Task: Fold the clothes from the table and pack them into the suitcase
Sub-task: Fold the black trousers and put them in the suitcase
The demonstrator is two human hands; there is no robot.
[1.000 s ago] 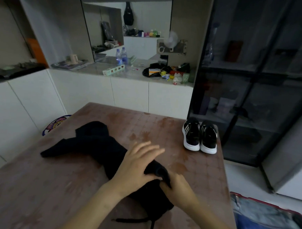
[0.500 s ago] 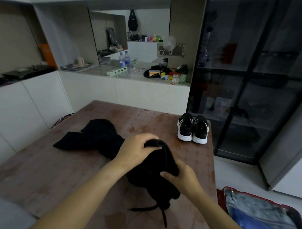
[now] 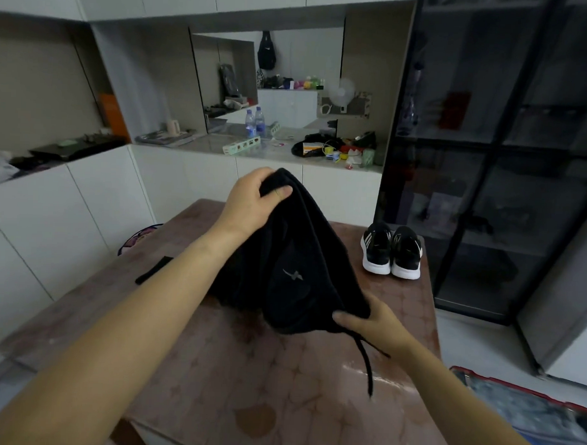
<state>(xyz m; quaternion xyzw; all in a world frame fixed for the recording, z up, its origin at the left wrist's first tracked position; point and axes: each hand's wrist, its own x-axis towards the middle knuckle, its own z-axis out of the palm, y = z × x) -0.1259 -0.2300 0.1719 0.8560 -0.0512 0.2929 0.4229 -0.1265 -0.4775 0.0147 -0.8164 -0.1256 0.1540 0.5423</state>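
Note:
A black garment [image 3: 293, 272] with a small grey logo and a dangling drawstring is lifted above the brown table [image 3: 279, 388]. My left hand [image 3: 249, 204] grips its upper edge, raised high over the table's far half. My right hand [image 3: 372, 321] pinches its lower edge, nearer to me and to the right. A loose end of the garment still lies on the table at the left. The open suitcase [image 3: 528, 413], red-rimmed with blue lining, sits on the floor at the bottom right.
A pair of black and white sneakers [image 3: 391, 252] stands at the table's far right corner. White cabinets with a cluttered counter [image 3: 288, 149] run behind the table. A dark glass cabinet [image 3: 504, 163] stands at the right.
Both hands have raised the black garment off the table. My left hand went up and away from me; my right hand stayed low at the right.

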